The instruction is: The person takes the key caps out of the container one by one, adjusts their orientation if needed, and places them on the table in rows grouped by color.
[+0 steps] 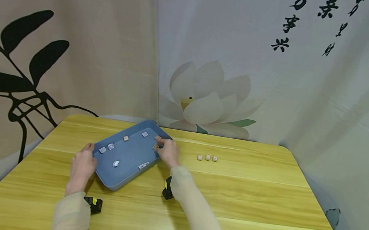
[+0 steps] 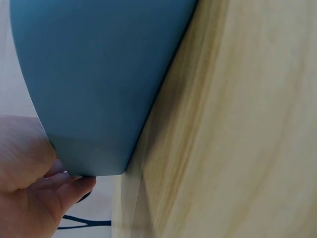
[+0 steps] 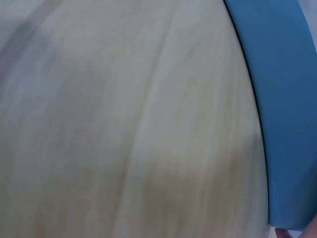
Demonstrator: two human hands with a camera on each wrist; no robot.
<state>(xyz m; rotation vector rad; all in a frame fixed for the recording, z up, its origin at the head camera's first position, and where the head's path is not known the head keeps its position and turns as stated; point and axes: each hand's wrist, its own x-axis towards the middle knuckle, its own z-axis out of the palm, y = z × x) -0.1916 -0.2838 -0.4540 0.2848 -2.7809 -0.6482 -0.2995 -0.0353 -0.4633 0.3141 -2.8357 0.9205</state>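
A shallow blue tray (image 1: 129, 154) lies at a slant on the table, with several small pale cubes in it, some with marks on their tops. My left hand (image 1: 83, 164) grips the tray's left end; in the left wrist view its fingers (image 2: 74, 193) curl at the tray's corner. Over the right end, my right hand (image 1: 169, 153) reaches inside with thumb and finger down at two cubes, one cube (image 1: 157, 137) at the fingertip and another cube (image 1: 155, 147) by the thumb. I cannot tell whether it pinches one. The right wrist view shows mostly the tray's outer wall (image 3: 277, 99).
Right of the tray, three more small cubes (image 1: 207, 157) stand in a short row on the wooden table (image 1: 246, 196). Printed curtains (image 1: 227, 59) hang behind the table's far edge. Each wrist carries a small black camera (image 1: 95, 205).
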